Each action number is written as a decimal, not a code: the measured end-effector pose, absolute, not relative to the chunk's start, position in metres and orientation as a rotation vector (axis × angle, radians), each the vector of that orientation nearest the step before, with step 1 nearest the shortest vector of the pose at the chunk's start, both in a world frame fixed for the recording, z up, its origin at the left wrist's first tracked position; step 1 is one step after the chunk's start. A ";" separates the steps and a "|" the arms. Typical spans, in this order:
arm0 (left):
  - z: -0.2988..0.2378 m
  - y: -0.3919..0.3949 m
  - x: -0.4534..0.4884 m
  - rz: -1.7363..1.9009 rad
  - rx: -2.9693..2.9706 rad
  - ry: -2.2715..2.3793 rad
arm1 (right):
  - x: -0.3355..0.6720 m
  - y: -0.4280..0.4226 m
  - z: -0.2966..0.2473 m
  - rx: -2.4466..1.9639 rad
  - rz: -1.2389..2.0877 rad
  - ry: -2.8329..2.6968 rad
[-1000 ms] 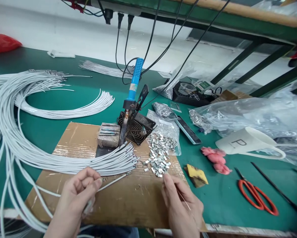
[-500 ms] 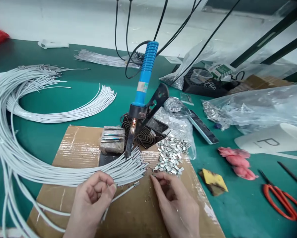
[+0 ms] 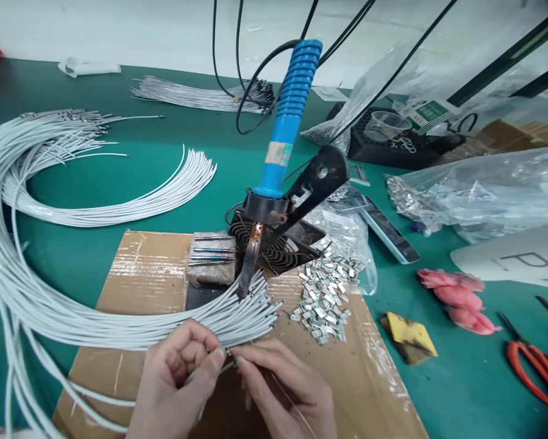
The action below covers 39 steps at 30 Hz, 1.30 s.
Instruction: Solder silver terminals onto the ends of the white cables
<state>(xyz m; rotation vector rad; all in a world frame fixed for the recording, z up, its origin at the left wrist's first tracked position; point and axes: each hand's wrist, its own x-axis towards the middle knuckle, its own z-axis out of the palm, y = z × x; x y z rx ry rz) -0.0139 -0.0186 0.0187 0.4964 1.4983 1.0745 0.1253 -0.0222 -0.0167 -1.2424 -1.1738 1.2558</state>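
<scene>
Near the front of the cardboard, my left hand [image 3: 180,375] is closed in a pinch, with a white cable [image 3: 228,367] running out beneath its thumb. My right hand [image 3: 285,384] is closed too, its thumb and forefinger meeting my left fingertips. Along the right fingers runs a thin wire [image 3: 292,399]. The tiny dark piece where the fingertips meet is too small to name. Just behind my hands lies a thick bundle of white cables [image 3: 164,326] with metal-tipped ends. Small metal clips [image 3: 323,299] are heaped to the right.
A blue-handled soldering iron [image 3: 285,140] stands in a holder, its tip low over the bundle's ends. Behind it sits a small fan [image 3: 278,250]. To the right lie a phone [image 3: 387,228], a yellow sponge [image 3: 411,335], pink cloth [image 3: 461,302] and scissors [image 3: 530,366].
My right hand has moved left from the edge of the clip heap to my left fingertips. My left hand has barely moved. The view has shifted slightly.
</scene>
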 end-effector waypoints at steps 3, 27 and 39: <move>0.019 -0.018 -0.014 1.070 0.492 1.491 | 0.124 -0.021 -0.015 -1.205 1.252 -1.192; 0.012 -0.018 -0.013 1.105 0.528 1.493 | 0.133 -0.013 -0.013 -1.353 1.078 -1.095; 0.016 -0.018 -0.014 1.120 0.596 1.486 | 0.130 -0.007 -0.004 -1.288 1.353 -1.100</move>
